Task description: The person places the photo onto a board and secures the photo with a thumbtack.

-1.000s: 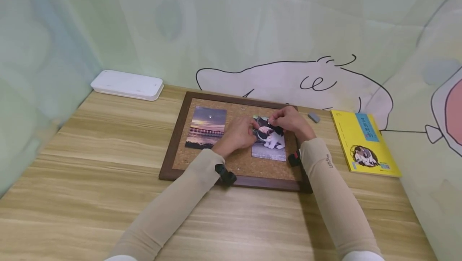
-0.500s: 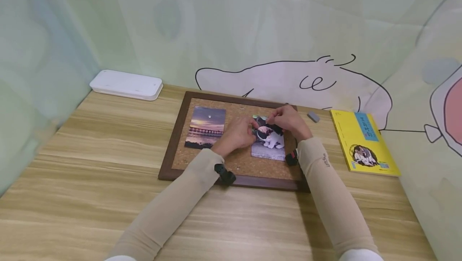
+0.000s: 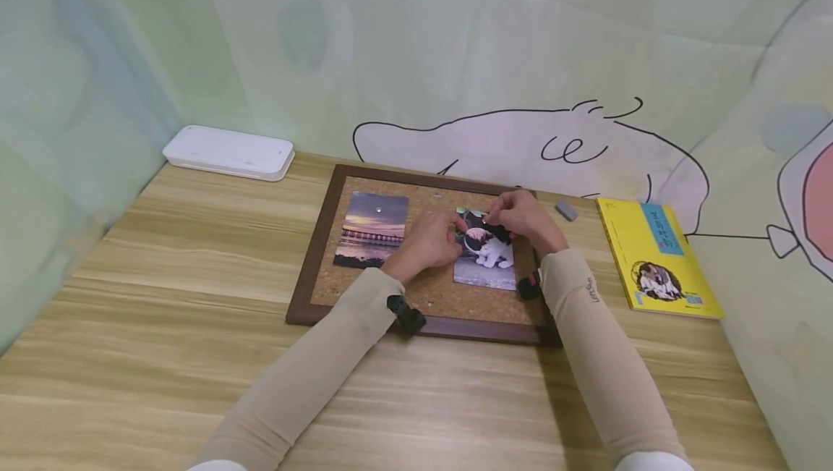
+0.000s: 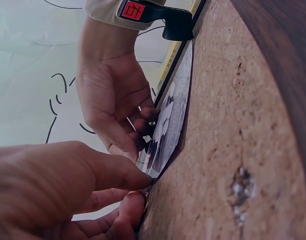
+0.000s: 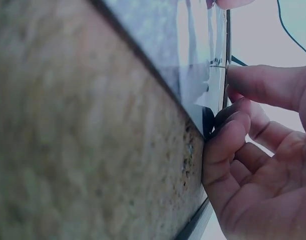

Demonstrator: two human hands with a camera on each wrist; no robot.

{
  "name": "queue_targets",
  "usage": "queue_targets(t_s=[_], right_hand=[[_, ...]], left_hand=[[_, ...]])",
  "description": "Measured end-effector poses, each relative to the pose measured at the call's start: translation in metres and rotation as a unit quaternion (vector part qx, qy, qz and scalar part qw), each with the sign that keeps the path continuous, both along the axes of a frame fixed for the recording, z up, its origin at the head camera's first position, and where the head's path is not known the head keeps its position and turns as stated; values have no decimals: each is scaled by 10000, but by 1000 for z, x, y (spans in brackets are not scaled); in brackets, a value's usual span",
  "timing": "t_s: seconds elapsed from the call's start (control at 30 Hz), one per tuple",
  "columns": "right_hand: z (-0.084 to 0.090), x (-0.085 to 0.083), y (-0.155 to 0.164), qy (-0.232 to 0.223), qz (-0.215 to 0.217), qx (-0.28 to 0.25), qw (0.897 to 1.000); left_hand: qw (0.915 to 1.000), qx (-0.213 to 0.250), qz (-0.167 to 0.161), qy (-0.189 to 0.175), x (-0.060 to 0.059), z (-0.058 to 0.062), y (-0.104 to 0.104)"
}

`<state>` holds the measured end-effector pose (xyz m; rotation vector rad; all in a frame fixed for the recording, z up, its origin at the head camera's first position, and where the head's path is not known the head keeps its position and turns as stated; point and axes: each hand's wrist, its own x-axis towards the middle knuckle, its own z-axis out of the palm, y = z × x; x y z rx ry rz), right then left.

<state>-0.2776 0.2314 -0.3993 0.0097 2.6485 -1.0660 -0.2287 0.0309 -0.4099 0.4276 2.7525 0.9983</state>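
A photo of a black-and-white kitten (image 3: 484, 268) lies on the right half of a cork board (image 3: 423, 294) with a dark brown frame. My left hand (image 3: 427, 243) pinches the photo's left edge between thumb and finger, as the left wrist view shows. At the upper part of the photo, my right hand (image 3: 523, 216) pinches a push pin. Its thin metal shaft (image 5: 218, 66) shows in the right wrist view, pointing at the photo; its head is mostly hidden by the fingers. A sunset pier photo (image 3: 371, 231) on the left half carries a pale pin (image 3: 379, 210) near its top.
A white flat case (image 3: 229, 153) lies at the table's back left. Right of the board are a small grey block (image 3: 566, 211) and a yellow book (image 3: 657, 257). A printed curtain (image 3: 455, 58) stands behind the wooden table (image 3: 163, 276).
My right hand shifted slightly left over the photo, then back to the right. My left hand has stayed at the photo's edge.
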Motion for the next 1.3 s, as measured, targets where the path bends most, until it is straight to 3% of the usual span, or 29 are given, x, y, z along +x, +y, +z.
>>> queue_targets(t_s=[0.23, 0.47, 0.63, 0.8, 0.97, 1.1, 1.3], right_hand=[[3, 1, 0, -71, -15, 61, 10000], [3, 5, -2, 318, 335, 379, 9982], [1, 5, -1, 227, 234, 365, 9988], [1, 5, -2, 109, 140, 252, 9995], [2, 7, -4, 12, 105, 289, 9995], [4, 7, -2, 56, 364, 467, 9982], [10, 11, 4, 198, 594, 724, 9954]], left_hand=[[10000, 35, -82, 9, 0, 0, -1], [9999, -7, -95, 38, 2, -1, -2], [9999, 69, -118, -55, 3, -1, -1], [9997, 141, -187, 115, 3, -2, -4], [9978, 303, -529, 261, 3, -4, -12], [9943, 568, -884, 199, 4, -3, -25], [9887, 710, -1241, 457, 6, 7, -56]])
